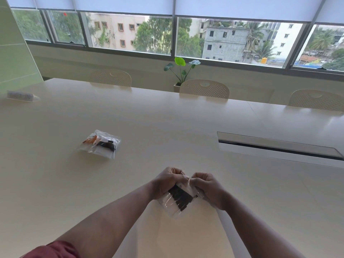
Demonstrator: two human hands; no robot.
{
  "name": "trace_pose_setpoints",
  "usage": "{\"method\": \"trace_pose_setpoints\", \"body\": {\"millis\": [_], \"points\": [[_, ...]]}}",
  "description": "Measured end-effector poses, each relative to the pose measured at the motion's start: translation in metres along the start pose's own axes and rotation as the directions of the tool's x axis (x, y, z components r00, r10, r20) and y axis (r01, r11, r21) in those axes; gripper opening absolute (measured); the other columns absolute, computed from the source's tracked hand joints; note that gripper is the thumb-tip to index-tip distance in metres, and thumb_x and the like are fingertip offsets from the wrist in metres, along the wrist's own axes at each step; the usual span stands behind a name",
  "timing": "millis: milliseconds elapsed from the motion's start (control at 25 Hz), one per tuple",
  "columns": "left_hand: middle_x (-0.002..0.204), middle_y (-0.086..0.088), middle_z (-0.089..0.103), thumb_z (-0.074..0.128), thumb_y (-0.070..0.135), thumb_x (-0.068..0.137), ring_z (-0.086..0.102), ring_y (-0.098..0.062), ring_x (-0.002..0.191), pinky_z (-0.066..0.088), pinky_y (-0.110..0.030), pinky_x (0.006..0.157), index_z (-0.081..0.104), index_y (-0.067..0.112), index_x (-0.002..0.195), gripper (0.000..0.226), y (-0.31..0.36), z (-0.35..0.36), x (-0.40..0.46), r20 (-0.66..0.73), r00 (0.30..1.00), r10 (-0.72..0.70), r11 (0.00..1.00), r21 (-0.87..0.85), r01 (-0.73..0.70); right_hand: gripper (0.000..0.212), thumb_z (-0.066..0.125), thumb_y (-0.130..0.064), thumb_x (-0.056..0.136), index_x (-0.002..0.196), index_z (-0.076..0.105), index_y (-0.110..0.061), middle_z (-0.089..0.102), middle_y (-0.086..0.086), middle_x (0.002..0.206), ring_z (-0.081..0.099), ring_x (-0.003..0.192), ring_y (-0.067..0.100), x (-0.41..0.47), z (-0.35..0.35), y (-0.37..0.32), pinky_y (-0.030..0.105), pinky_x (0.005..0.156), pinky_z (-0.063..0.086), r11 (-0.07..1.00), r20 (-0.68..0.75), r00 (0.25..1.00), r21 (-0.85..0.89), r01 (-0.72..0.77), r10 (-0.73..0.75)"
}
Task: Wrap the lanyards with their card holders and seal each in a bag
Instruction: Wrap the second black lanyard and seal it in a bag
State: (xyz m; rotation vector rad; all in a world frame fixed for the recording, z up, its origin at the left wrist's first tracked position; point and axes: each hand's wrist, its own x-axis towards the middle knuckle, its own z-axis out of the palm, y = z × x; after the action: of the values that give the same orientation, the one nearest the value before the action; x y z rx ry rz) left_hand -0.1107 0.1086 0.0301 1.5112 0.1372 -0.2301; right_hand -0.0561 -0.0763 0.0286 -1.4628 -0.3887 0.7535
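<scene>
— What lay out to the left?
— Two sealed bags on the surface, one overlapping the other.
— And the hands?
— The left hand and right hand pinched the top of a clear bag with curled fingers; a black wrapped lanyard sat inside it.

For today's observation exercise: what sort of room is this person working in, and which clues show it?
Probably an office meeting room: a long pale table with a built-in cable hatch, matching perforated chairs along its far side, and wide windows with roller blinds.
</scene>
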Motion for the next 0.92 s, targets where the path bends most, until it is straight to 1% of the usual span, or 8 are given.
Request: {"method": "trace_pose_setpoints", "body": {"millis": [120,200,280,360,520,680,800,920], "points": [[0.064,-0.003,0.058,0.073,0.022,0.076,0.053,-0.014,0.055,0.045,-0.024,0.054,0.063,0.016,0.070,0.014,0.0005,0.0024,-0.0002,-0.038,0.999,0.011,1.000,0.014,-0.010,0.021,0.057,0.007,0.093,0.075,0.060,-0.004,0.047,0.005,0.054,0.039,0.044,0.012,0.0008,-0.0005,-0.0005,0.025,0.046,0.033,1.000,-0.009,1.000,-0.010,-0.007,0.007],[0.064,-0.003,0.058,0.073,0.021,0.077,0.054,-0.014,0.054,0.046,-0.023,0.053,0.064,0.018,0.067,0.014,0.0012,0.0010,-0.0009,-0.045,0.999,0.012,1.000,-0.023,-0.013,0.023,0.058,0.001,0.096,0.074,0.058,-0.004,0.045,0.007,0.057,0.038,0.048,0.014,0.0010,0.0000,-0.0001,0.029,0.051,0.032,1.000,-0.009,1.000,-0.020,-0.013,0.012],[0.064,-0.005,0.058,0.074,0.016,0.082,0.054,-0.015,0.054,0.046,-0.023,0.053,0.064,0.017,0.067,0.018,0.0002,-0.0005,-0.0013,-0.054,0.998,0.014,0.998,-0.055,-0.017,0.028,0.058,-0.004,0.098,0.071,0.056,-0.007,0.042,0.005,0.056,0.035,0.049,0.015,0.0001,0.0010,0.0000,0.031,0.054,0.031,0.999,-0.004,1.000,-0.035,-0.008,0.008],[0.064,-0.005,0.057,0.071,0.009,0.089,0.052,-0.014,0.053,0.044,-0.023,0.052,0.062,0.015,0.069,0.022,-0.0020,-0.0002,-0.0009,-0.062,0.998,0.020,0.999,-0.041,-0.023,0.029,0.056,-0.001,0.098,0.070,0.056,-0.006,0.044,0.006,0.058,0.037,0.051,0.017,-0.0018,0.0017,-0.0018,0.033,0.057,0.034,1.000,0.008,1.000,-0.014,-0.001,0.001],[0.064,-0.005,0.056,0.072,0.018,0.079,0.051,-0.015,0.054,0.043,-0.024,0.052,0.062,0.014,0.070,0.014,-0.0009,0.0017,-0.0025,-0.050,0.998,0.035,0.999,-0.024,-0.037,0.032,0.053,0.007,0.096,0.068,0.057,-0.006,0.047,0.003,0.053,0.041,0.045,0.011,-0.0043,0.0049,-0.0042,0.026,0.048,0.038,1.000,-0.002,1.000,0.000,0.002,-0.002],[0.065,-0.006,0.057,0.072,0.020,0.077,0.052,-0.015,0.055,0.043,-0.025,0.054,0.062,0.014,0.071,0.013,-0.0008,0.0018,-0.0038,-0.050,0.998,0.029,0.999,-0.018,-0.030,0.030,0.052,0.007,0.097,0.071,0.058,-0.005,0.047,0.004,0.053,0.041,0.045,0.012,-0.0035,0.0042,-0.0029,0.025,0.047,0.040,1.000,0.008,1.000,0.019,0.000,0.000],[0.066,-0.006,0.057,0.072,0.018,0.079,0.053,-0.016,0.056,0.044,-0.026,0.055,0.062,0.012,0.073,0.013,-0.0008,0.0028,-0.0038,-0.036,0.999,0.032,0.999,-0.019,-0.033,0.031,0.052,0.005,0.098,0.070,0.060,-0.006,0.047,0.002,0.050,0.041,0.042,0.010,-0.0030,0.0017,-0.0023,0.024,0.047,0.043,1.000,0.021,1.000,0.027,-0.001,0.000],[0.065,-0.005,0.059,0.071,0.013,0.086,0.054,-0.014,0.056,0.045,-0.024,0.055,0.063,0.012,0.074,0.015,-0.0016,0.0027,-0.0026,-0.041,0.999,0.031,1.000,0.005,-0.031,0.033,0.053,0.005,0.096,0.068,0.061,-0.009,0.043,0.003,0.050,0.035,0.043,0.011,-0.0015,0.0008,0.0003,0.025,0.048,0.036,1.000,-0.003,1.000,0.010,-0.006,0.006]]}}
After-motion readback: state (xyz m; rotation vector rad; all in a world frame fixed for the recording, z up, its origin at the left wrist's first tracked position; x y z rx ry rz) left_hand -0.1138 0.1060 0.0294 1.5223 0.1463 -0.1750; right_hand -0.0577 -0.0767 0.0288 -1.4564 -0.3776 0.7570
